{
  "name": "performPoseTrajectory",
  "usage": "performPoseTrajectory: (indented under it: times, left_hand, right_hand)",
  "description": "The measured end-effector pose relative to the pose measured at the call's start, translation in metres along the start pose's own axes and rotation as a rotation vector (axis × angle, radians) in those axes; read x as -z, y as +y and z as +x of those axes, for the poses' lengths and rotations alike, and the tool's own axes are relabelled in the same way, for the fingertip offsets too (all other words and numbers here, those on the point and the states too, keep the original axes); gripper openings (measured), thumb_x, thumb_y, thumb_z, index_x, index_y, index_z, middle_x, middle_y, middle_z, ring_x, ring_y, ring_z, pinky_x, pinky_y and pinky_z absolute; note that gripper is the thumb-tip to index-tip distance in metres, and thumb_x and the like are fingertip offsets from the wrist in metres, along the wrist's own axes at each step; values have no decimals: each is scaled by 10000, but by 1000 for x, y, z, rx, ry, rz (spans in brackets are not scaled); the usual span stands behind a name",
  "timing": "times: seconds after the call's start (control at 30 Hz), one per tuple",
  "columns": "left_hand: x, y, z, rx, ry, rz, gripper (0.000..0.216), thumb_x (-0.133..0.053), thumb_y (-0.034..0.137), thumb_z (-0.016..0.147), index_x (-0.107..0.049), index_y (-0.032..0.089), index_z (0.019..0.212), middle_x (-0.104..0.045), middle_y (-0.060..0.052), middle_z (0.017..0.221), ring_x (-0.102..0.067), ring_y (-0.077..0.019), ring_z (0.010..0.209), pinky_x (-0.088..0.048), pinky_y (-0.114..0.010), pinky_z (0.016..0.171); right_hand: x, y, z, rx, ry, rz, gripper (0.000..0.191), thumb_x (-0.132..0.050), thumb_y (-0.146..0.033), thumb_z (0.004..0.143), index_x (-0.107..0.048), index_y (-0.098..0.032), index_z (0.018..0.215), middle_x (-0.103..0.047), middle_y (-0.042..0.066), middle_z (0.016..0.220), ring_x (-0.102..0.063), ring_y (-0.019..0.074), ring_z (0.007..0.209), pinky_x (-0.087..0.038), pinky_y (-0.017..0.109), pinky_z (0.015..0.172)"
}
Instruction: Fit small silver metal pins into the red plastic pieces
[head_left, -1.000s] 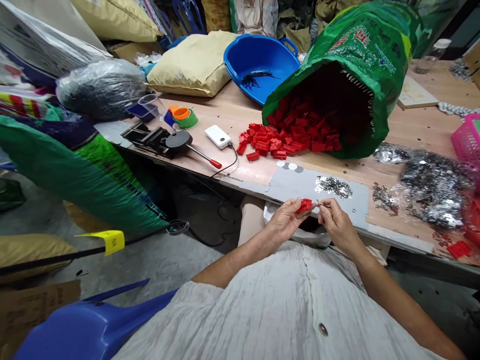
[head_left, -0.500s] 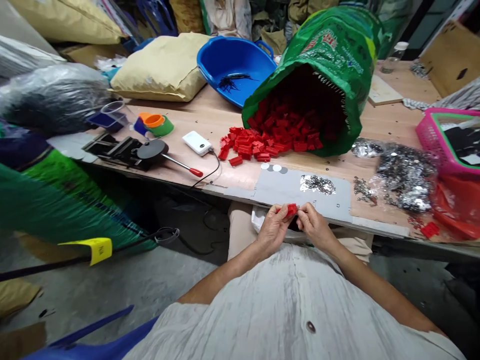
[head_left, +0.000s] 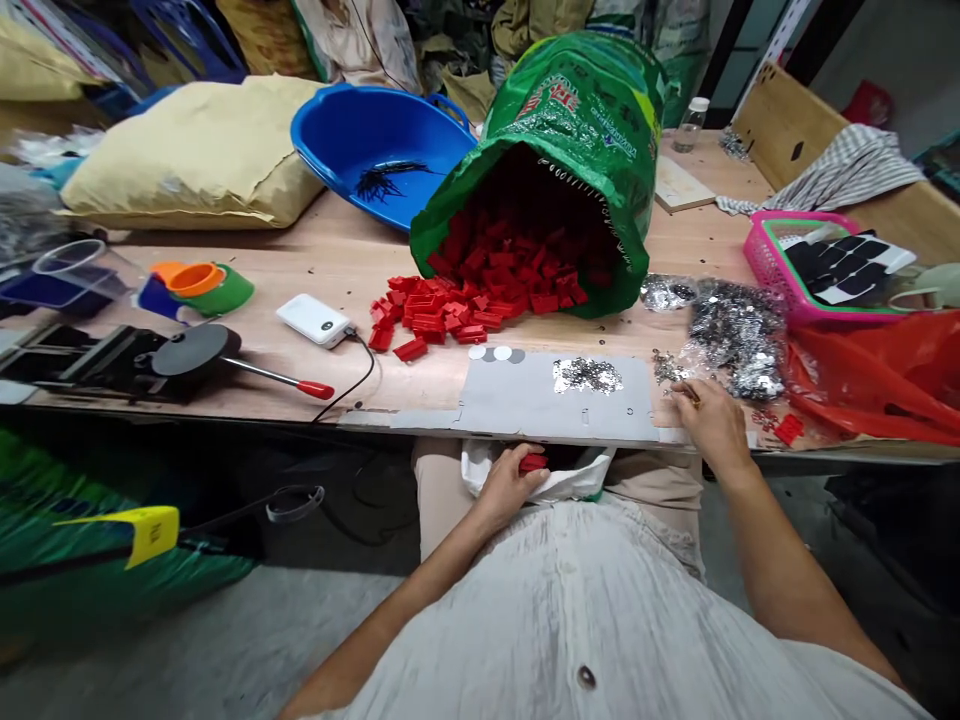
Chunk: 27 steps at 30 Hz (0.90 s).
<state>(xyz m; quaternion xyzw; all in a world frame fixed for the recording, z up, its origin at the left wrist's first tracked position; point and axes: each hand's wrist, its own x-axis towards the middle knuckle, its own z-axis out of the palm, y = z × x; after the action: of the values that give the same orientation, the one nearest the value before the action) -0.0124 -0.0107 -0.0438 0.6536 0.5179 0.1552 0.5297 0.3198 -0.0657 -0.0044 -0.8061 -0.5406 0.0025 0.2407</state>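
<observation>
Left hand (head_left: 508, 482): at 6 o'clock below the tabletop edge, over the lap; grip closed around a small red plastic piece (head_left: 533, 463), fingers curled over it.
Red plastic piece: in the left hand, just above a white plastic bag (head_left: 570, 482) that lies on the lap.
Right hand (head_left: 709, 420): at 4 o'clock on the tabletop (head_left: 375, 265) edge; fingertips down among loose small metal parts (head_left: 671, 370); whether the grip has hold of one cannot be told.
Metal parts: a small heap (head_left: 586, 375) on a grey sheet (head_left: 525, 400) at centre; a larger shiny heap (head_left: 731, 335) at 3 o'clock, just beyond the right hand.
Green sack (head_left: 577, 130): at 12 o'clock, lying on its side, mouth toward the person, full of red pieces.
Spilled red pieces (head_left: 427, 315): pile on the tabletop at the sack's mouth, about 11 o'clock from the grey sheet.
Blue basin (head_left: 360, 135): at 11 o'clock, tilted, behind the sack.
White power bank (head_left: 313, 320): at 9 o'clock of the red pile, cable attached.
Pink basket (head_left: 765, 265): at 2 o'clock, holding dark flat pieces.
Red plastic bag (head_left: 877, 375): at 3 o'clock, beside the shiny heap.
</observation>
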Motion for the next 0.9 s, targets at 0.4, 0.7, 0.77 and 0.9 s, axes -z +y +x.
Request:
performPoseTrajectory:
  times: [0.4, 0.7, 0.77, 0.9]
  left_hand:
    - [26, 30, 4, -63, -310, -96, 340, -678, 368, 772, -712, 193, 1062, -731, -79, 1037, -670, -236, 947, -520, -324, 815]
    - [90, 62, 76, -255, 494, 354, 420, -597, 164, 863, -575, 185, 1282, -670, -88, 1136, -622, -194, 1020, -473, -323, 950]
    - [99, 62, 97, -230, 568, 644, 422, -550, 148, 889, -555, 186, 1310, -638, -112, 1184, -570, -229, 1128, -429, -351, 1012]
    - [108, 62, 129, -130, 510, 911, 423, -523, 172, 906, -531, 184, 1329, -647, -118, 1106, -586, -245, 1044, -447, -350, 923]
  right_hand:
    - [-8, 22, 14, 62, -94, -200, 308, -480, -403, 922, -732, -226, 924, -665, 91, 934, -578, 238, 838, -416, 343, 695]
    - [-9, 29, 6, 50, -150, -265, 391, -405, -473, 927, -709, -244, 1013, -704, 91, 982, -610, 270, 776, -426, 375, 655]
    - [-10, 31, 5, 57, -154, -270, 397, -396, -471, 931, -712, -248, 1022, -710, 97, 998, -613, 272, 755, -430, 381, 641]
    - [-11, 37, 4, 50, -179, -259, 411, -396, -499, 924, -714, -252, 1009, -713, 97, 1018, -627, 287, 766, -445, 390, 634]
